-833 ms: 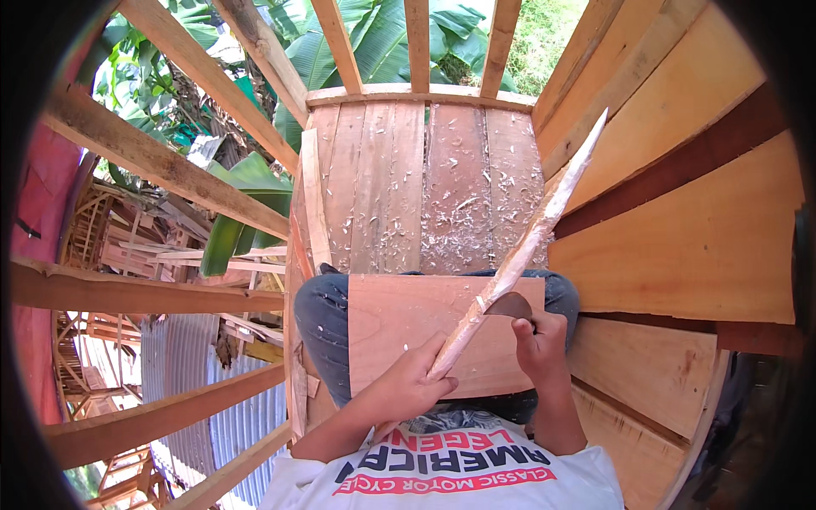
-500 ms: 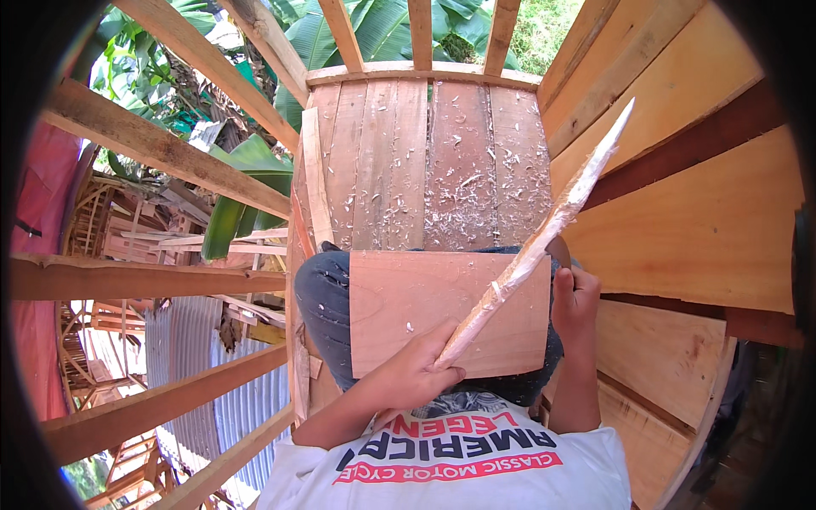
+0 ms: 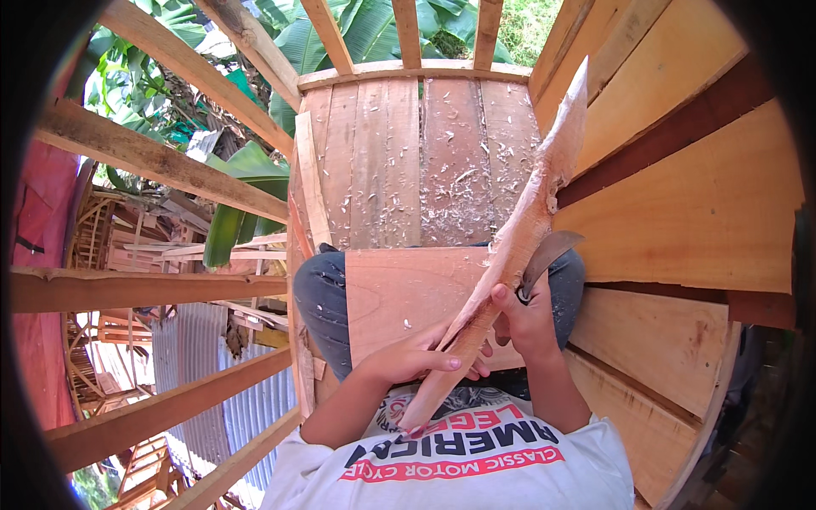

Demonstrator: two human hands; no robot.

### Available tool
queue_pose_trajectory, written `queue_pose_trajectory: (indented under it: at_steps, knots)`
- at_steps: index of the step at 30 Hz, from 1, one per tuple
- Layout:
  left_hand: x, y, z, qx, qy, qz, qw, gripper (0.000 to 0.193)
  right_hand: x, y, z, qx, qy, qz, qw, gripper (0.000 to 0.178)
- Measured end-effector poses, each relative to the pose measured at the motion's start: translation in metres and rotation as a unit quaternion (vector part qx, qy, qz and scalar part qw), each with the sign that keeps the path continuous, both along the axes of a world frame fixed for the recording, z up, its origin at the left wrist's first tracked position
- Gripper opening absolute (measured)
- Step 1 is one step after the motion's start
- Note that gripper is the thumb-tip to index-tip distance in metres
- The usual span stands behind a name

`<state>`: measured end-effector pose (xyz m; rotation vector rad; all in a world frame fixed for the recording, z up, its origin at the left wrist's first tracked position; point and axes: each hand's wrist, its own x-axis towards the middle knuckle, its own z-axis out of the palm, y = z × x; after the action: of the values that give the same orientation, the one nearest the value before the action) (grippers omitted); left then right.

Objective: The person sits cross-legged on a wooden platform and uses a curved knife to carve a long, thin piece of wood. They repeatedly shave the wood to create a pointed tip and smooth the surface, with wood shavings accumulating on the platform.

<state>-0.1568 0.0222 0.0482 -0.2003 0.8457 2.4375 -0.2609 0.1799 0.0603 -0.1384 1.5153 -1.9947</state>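
A long, pale whittled piece of wood (image 3: 529, 217), pointed at its far end, slants from my shirt up to the right. My left hand (image 3: 406, 357) is closed around its lower part, with the thumb lying over the top. Beside the wood, my right hand (image 3: 529, 323) grips a curved-bladed knife (image 3: 548, 253); its handle is mostly hidden in the fist. The blade points up and to the right, just right of the wood. Under both hands, a flat wooden board (image 3: 391, 293) rests across my lap.
Wood shavings (image 3: 463, 183) are scattered over the plank floor (image 3: 370, 170) ahead. Slatted wooden rails (image 3: 161, 161) run along the left and far side, with banana leaves beyond. Plywood panels (image 3: 680, 204) wall the right side. A loose wooden strip (image 3: 311, 178) lies at the floor's left edge.
The piece of wood has been turned and shifted nearer, its lower end now against my shirt and its tip higher. My right hand with the knife has moved left, up to the wood.
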Motion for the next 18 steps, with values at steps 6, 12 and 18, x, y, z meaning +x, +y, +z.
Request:
queue_pose_trajectory:
  at_steps: [6, 12, 18]
  knots:
    - [0.025, 0.0, -0.003, 0.041, -0.054, -0.091, 0.994, 0.052, -0.002, 0.003, -0.003, 0.029, 0.043, -0.043, 0.998, 0.034]
    - [0.029, 0.005, 0.008, -0.097, -0.053, -0.034, 0.993, 0.021, -0.008, 0.018, -0.014, 0.109, 0.191, -0.007, 0.976, 0.052]
    - [0.017, -0.002, 0.02, -0.144, -0.05, -0.033, 0.988, 0.022, 0.003, 0.027, -0.001, 0.263, 0.338, 0.092, 0.899, 0.051]
